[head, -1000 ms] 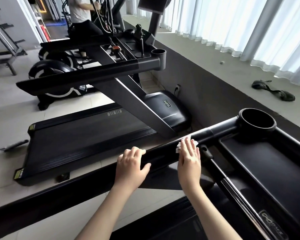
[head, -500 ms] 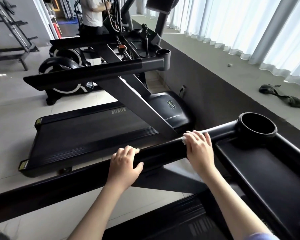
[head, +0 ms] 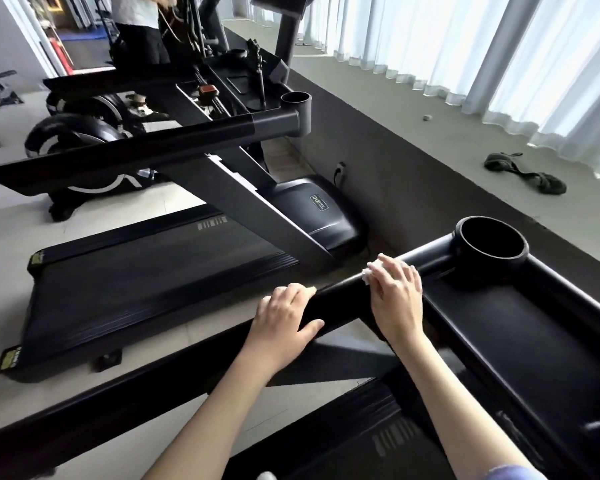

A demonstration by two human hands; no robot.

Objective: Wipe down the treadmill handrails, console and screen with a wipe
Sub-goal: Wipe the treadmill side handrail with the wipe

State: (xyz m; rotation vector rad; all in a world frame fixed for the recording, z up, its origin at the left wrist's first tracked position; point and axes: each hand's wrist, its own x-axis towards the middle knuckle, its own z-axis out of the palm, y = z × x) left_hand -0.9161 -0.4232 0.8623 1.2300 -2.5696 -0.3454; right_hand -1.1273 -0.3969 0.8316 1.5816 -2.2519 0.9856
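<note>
**Wiping the black handrail**

The right hand (head: 397, 299) lies flat on a white wipe (head: 370, 270), fingers straight, pressing it onto the top of the handrail (head: 340, 301) near the round cup holder (head: 490, 249). Only a corner of the wipe peeks out. Just beside it, the left hand (head: 284, 320) grips the same rail, fingers curled over the top and thumb on the near side.
</note>
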